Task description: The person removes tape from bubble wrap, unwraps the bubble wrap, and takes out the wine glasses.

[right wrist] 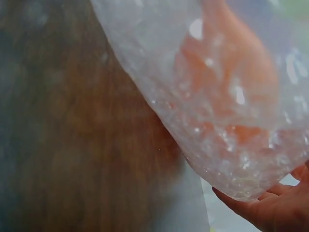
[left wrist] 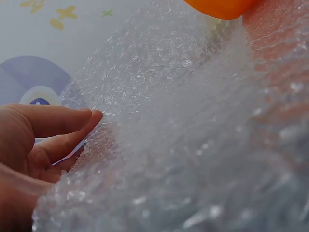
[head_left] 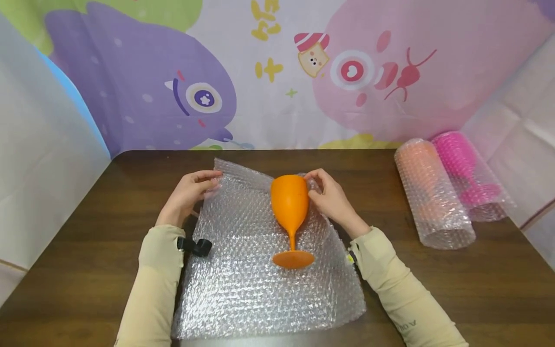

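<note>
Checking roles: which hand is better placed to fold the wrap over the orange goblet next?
Probably the right hand: it holds the wrap beside the goblet, whereas the left hand is farther off, at the wrap's left edge.

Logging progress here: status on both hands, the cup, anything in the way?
Left hand pinching bubble wrap at far left, right hand at far right. Orange cup lying on it, base toward person. Two wrapped bundles off right, seemingly clear.

Goblet (head_left: 289, 200) is showing solid orange. Bubble wrap (head_left: 243, 289) is showing silvery, dimpled pattern. Surface (head_left: 82, 270) is showing brown wood grain. Sleeves (head_left: 151, 284) are showing pale beige.
</note>
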### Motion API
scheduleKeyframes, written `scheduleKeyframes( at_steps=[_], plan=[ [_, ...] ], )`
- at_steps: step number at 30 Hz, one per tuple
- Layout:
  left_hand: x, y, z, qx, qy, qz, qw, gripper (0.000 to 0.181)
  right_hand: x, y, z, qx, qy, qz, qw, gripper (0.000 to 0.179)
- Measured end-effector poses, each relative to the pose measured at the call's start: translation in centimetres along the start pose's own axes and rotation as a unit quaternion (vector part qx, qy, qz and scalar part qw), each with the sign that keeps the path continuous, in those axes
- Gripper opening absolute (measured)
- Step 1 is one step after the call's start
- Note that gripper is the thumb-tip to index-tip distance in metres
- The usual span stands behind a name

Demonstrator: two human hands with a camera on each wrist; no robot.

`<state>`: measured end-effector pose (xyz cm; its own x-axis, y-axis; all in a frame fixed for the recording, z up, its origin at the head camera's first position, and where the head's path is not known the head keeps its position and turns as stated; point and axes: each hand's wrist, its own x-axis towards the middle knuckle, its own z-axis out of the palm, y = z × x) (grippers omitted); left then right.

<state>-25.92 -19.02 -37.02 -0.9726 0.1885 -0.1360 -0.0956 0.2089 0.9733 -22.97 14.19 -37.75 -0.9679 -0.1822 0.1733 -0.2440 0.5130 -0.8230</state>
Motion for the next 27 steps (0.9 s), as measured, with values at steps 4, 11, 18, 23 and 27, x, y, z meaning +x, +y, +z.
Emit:
scheduleKeyframes(
  at_steps=[4,11,18,23,27],
  plan=[
    [-0.15,0.15,-0.07,0.006,0.0,0.007,1.0,0.042,-0.02,0.02,-0.09,0.006,-0.002,-0.001,1.0,0.032],
    [-0.12,0.36,-0.17,0.025,-0.004,0.002,0.9997,0.041,-0.02,0.27,-0.39,0.016,-0.011,0.012,0.9997,0.032],
    [-0.31,0.53,0.14,0.045,-0.009,0.008,0.9989,0.043,-0.19,0.55,-0.43,0.016,-0.011,0.024,0.9995,0.034],
    [-0.18,0.46,0.15,0.049,-0.003,0.007,0.9988,0.042,-0.25,0.71,-0.43,0.012,-0.013,0.026,0.9995,0.038],
    [-0.13,0.38,0.06,0.056,-0.001,0.001,0.9985,0.041,-0.22,0.84,-0.43,0.001,-0.014,0.017,0.9998,0.042]
  ],
)
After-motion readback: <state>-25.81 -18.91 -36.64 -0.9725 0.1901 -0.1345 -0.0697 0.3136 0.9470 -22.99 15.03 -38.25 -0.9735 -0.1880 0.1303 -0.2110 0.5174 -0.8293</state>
